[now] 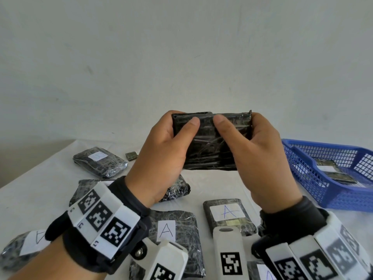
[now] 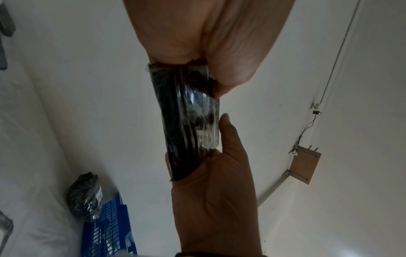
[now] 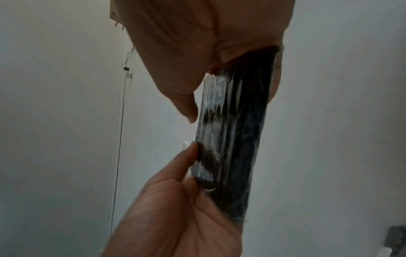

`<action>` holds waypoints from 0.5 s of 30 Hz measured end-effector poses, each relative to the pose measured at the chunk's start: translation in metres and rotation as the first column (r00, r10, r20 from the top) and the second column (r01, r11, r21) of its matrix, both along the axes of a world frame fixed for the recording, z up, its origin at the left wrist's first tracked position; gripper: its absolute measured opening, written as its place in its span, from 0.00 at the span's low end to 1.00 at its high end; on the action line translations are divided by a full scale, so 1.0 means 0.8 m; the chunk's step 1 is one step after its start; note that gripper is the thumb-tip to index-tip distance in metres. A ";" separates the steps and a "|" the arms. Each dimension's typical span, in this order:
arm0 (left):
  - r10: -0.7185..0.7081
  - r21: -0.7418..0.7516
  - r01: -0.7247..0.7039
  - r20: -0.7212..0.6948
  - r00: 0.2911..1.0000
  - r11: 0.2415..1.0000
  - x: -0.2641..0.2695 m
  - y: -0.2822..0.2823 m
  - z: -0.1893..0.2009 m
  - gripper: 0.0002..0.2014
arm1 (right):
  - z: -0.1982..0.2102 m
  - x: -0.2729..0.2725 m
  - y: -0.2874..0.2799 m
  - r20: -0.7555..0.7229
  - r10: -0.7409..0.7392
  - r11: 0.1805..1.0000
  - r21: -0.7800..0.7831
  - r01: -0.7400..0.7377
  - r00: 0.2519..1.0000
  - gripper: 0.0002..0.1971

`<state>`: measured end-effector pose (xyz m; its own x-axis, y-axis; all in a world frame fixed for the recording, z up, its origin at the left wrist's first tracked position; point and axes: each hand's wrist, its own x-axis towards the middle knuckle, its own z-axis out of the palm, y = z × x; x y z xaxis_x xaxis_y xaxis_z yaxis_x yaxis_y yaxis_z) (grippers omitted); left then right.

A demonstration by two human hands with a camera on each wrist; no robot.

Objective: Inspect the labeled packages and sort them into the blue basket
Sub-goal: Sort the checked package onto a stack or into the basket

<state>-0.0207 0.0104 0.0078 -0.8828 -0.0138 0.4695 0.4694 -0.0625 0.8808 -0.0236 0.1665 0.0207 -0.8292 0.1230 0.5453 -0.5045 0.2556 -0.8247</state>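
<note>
Both hands hold one flat black package (image 1: 212,146) wrapped in clear film, raised above the table with its unlabelled side toward me. My left hand (image 1: 171,142) grips its left end, thumb across the near face. My right hand (image 1: 254,146) grips the right end the same way. The left wrist view shows the package (image 2: 189,121) edge-on between both hands, and so does the right wrist view, where the package (image 3: 232,139) is edge-on too. The blue basket (image 1: 314,178) stands at the right with a package (image 1: 331,172) inside.
Several wrapped packages lie on the white table (image 1: 218,184): two with white "A" labels (image 1: 166,229) (image 1: 228,212) near me, one labelled package (image 1: 100,161) at the far left, another under my left wrist (image 1: 175,188). A small dark piece (image 1: 131,156) lies farther back.
</note>
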 end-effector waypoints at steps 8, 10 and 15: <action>-0.017 0.118 0.010 0.058 0.998 0.993 -0.005 -0.003 0.003 0.11 | 0.001 0.001 0.003 0.029 -0.027 1.000 -0.004 0.027 0.999 0.24; -0.032 0.136 0.022 0.071 0.997 0.990 -0.005 -0.004 0.003 0.12 | 0.001 -0.002 0.004 0.015 -0.034 0.998 -0.055 0.035 0.999 0.20; -0.052 0.081 0.043 0.101 0.994 0.996 -0.004 -0.002 0.001 0.13 | 0.001 -0.006 0.004 0.018 -0.056 0.979 -0.196 0.059 0.998 0.07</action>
